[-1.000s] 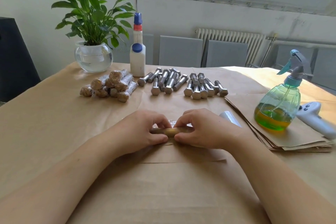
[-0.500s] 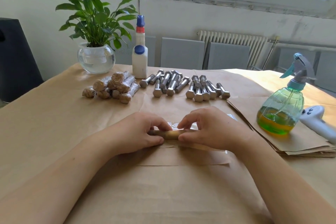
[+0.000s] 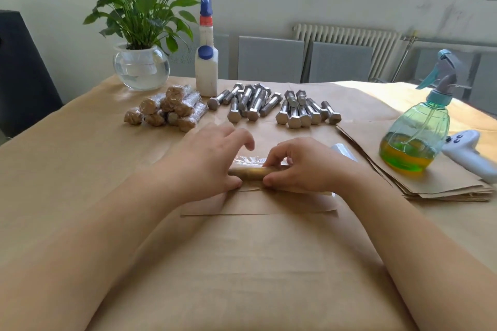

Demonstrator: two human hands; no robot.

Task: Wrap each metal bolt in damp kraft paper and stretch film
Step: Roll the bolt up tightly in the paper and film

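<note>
Hands (image 3: pixel 258 166) on unlabelled paper-wrapped bolt (image 3: pixel 248 172)

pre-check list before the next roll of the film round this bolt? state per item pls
1. Paper-wrapped bolt held at both ends by left hand and right hand: ok.
2. Stretch film lies just behind the bolt: ok.
3. Film free of creases: cannot tell.
4. Film roll within reach beside the right hand: ok.
5. Bare bolts left to wrap: ok.
6. Paper damp: cannot tell.
</note>
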